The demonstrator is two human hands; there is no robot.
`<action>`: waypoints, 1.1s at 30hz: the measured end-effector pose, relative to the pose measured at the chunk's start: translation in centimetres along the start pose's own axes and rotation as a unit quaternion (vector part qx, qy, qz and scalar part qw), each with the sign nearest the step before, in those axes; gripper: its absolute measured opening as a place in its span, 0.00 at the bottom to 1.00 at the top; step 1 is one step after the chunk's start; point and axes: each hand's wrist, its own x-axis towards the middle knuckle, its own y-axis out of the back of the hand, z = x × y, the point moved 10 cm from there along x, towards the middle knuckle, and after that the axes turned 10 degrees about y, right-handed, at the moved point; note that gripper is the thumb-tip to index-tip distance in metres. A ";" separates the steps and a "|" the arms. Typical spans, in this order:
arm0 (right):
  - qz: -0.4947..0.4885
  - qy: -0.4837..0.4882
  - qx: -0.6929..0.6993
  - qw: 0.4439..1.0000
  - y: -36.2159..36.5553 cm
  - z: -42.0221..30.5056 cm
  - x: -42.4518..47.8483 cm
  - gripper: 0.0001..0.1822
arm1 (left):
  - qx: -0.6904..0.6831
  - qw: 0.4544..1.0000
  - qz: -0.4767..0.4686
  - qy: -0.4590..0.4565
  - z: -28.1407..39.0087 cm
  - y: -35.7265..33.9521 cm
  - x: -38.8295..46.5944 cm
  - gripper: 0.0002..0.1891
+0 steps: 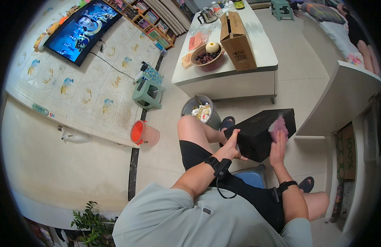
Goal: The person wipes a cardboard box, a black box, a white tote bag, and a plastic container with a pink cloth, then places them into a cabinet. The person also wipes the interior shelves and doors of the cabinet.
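A black box (255,134) is held tilted above the floor, in front of my lap. My left hand (232,146) grips its near left end, thumb on the upper face and fingers underneath. With my right hand (278,148) I press a pink cloth (278,128) flat against the box's right side, fingers extended over the cloth's lower part. A blue stool (250,178) shows beneath the box, between my legs.
A grey bin (214,115) with waste stands beyond my left knee, a red bucket (145,133) farther left. Ahead, a white table (190,74) bears a cardboard box (240,52) and a fruit basket (207,64). A white cabinet panel (338,98) rises at right. Another person's legs (368,57) show upper right.
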 end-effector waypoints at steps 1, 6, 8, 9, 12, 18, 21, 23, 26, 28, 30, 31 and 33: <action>-0.006 -0.046 -0.008 0.999 -0.3 2.3 -0.4 0.30 | -0.012 1.000 0.025 -0.006 0.1 0.6 -0.7 0.45; 0.064 -0.207 0.090 0.972 0.4 11.4 -1.5 0.28 | 0.030 0.999 0.022 -0.038 1.3 1.5 -1.1 0.48; 0.103 -0.186 0.094 0.973 1.6 10.0 -0.4 0.28 | 0.045 0.996 0.063 -0.048 1.3 1.6 -2.5 0.49; 0.082 -0.212 0.051 0.973 1.4 9.1 -0.2 0.27 | 0.033 0.997 0.061 -0.043 1.1 1.4 -2.6 0.49; 0.069 -0.118 0.050 0.989 0.5 0.5 0.1 0.27 | -0.002 0.998 0.053 -0.021 0.1 1.1 -1.1 0.46; 0.021 0.093 -0.004 0.995 1.8 -9.2 0.9 0.29 | 0.043 0.999 -0.016 0.011 -0.6 1.2 1.4 0.41; 0.092 0.040 -0.064 0.993 3.3 -2.6 1.6 0.28 | 0.077 0.997 -0.011 0.007 -1.2 0.7 -1.3 0.45; 0.107 -0.081 -0.094 0.986 4.3 4.9 1.5 0.27 | 0.079 0.997 0.007 0.001 -1.1 0.9 -2.1 0.48; 0.159 -0.421 0.124 0.884 4.5 14.1 -2.8 0.27 | 0.051 0.997 0.051 -0.007 -0.3 3.5 -1.8 0.51; 0.244 -0.463 0.092 0.847 8.8 26.5 -9.4 0.24 | 0.143 0.989 0.013 -0.040 0.0 -0.7 -2.3 0.52; 0.202 -0.347 0.021 0.916 6.7 18.9 -5.0 0.21 | 0.171 0.984 0.000 -0.051 1.1 1.3 -2.0 0.53; 0.184 -0.280 -0.020 0.942 7.1 12.6 -2.2 0.21 | 0.192 0.980 -0.031 -0.032 1.7 2.2 -0.5 0.54; 0.047 -0.205 -0.002 0.978 6.3 1.4 1.4 0.21 | 0.221 0.973 -0.008 -0.070 2.6 2.5 1.4 0.57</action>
